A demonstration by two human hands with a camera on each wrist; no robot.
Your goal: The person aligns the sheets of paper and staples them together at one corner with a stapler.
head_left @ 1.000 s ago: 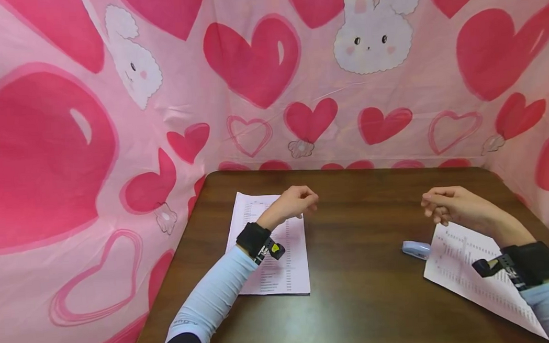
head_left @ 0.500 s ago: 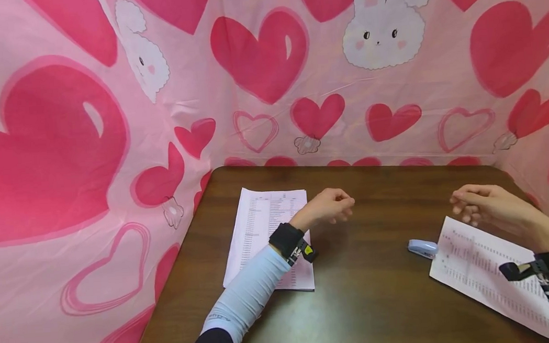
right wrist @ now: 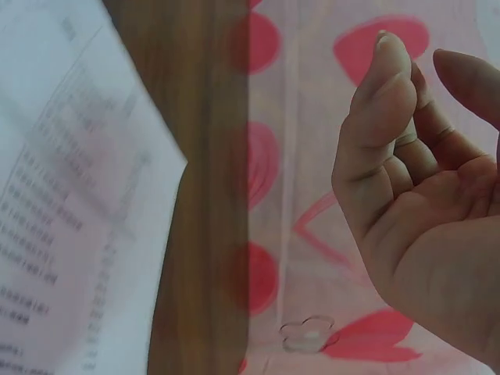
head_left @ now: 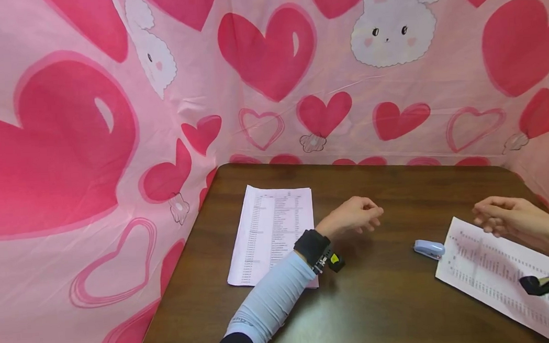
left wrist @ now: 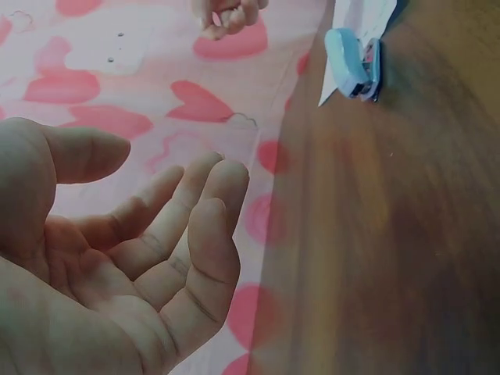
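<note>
My left hand (head_left: pixel 352 215) hovers over the middle of the table, just right of a stack of printed sheets (head_left: pixel 273 229). In the left wrist view its fingers (left wrist: pixel 211 242) are loosely bent and hold nothing. My right hand (head_left: pixel 518 219) is above the far end of a second set of printed sheets (head_left: pixel 493 273), which lies at an angle on the right. Nothing is between its relaxed fingers (right wrist: pixel 375 133) in the right wrist view. A light blue stapler (head_left: pixel 429 248) lies against the left edge of those right-hand sheets, between my two hands.
The dark brown wooden table (head_left: pixel 358 313) has rounded far corners. A pink cloth (head_left: pixel 192 56) printed with hearts and rabbits hangs behind it and along both sides. Each wrist wears a black strap (head_left: pixel 313 247) with a small camera.
My left hand has moved right, off the left stack toward the table's middle. My right hand has shifted slightly right. The whole view has turned a little left; sheets and stapler stay put.
</note>
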